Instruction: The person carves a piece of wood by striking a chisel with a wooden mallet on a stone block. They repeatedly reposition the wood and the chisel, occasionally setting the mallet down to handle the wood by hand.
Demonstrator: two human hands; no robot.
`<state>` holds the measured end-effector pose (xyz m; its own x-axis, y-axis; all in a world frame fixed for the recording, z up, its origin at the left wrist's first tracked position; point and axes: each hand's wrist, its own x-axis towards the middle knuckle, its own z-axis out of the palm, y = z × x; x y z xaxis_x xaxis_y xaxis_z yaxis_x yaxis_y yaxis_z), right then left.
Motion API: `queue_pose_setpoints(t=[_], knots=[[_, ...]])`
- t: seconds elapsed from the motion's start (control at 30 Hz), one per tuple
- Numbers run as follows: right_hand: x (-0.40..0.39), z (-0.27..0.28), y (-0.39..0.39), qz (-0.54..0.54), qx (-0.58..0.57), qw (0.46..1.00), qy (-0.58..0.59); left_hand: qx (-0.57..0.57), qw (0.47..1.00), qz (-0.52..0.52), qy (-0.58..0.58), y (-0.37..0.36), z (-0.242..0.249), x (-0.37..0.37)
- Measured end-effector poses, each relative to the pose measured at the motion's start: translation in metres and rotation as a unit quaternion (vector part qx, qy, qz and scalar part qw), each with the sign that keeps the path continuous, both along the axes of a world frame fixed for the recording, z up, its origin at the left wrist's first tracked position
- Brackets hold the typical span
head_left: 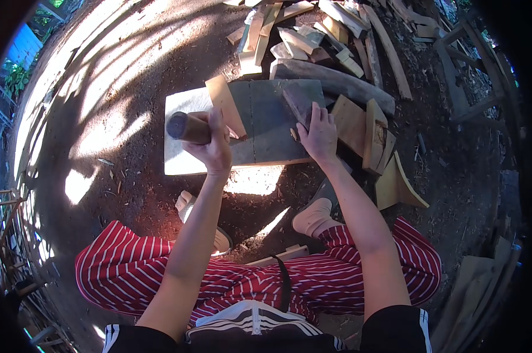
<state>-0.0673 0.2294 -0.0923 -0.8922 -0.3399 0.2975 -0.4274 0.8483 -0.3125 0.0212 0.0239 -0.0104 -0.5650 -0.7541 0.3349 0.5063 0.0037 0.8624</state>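
My left hand (210, 144) is wrapped round a thick brown wooden cylinder (186, 128), its round dark end facing up and left, above the left part of a low board (272, 123). Beside that hand, a light wooden piece (223, 103) lies slanting on the board. My right hand (320, 134) rests at the board's right side, fingers against a dark wooden block (298, 101); how firmly it grips the block cannot be made out. A small wood chip (293, 134) lies by its thumb.
Cut wood pieces (351, 126) lean just right of the board, with a curved yellowish piece (398, 185) below them. Beyond the board is a heap of scrap wood (313, 44). My feet (313, 217) are near the board's front edge. Wooden frames (472, 70) stand far right.
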Motion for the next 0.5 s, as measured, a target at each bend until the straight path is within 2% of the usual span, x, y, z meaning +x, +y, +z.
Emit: queue_pose_setpoints(t=[0.07, 0.13, 0.43, 0.5], knots=[[0.0, -0.001, -0.001, -0.001, 0.003, 1.0, 0.005, 0.017, 1.0, -0.002, 0.001, -0.003, 0.003, 0.0], [0.0, 0.0, 0.001, -0.006, 0.007, 1.0, 0.013, -0.051, 0.997, 0.048, -0.014, -0.008, 0.005, -0.004], [0.001, 0.001, -0.001, -0.007, 0.015, 1.0, 0.012, -0.052, 0.998, 0.034, -0.007, -0.022, 0.019, 0.002], [0.002, 0.002, -0.002, -0.022, 0.024, 0.999, -0.026, -0.047, 0.998, 0.036, -0.004, -0.022, 0.022, 0.002]])
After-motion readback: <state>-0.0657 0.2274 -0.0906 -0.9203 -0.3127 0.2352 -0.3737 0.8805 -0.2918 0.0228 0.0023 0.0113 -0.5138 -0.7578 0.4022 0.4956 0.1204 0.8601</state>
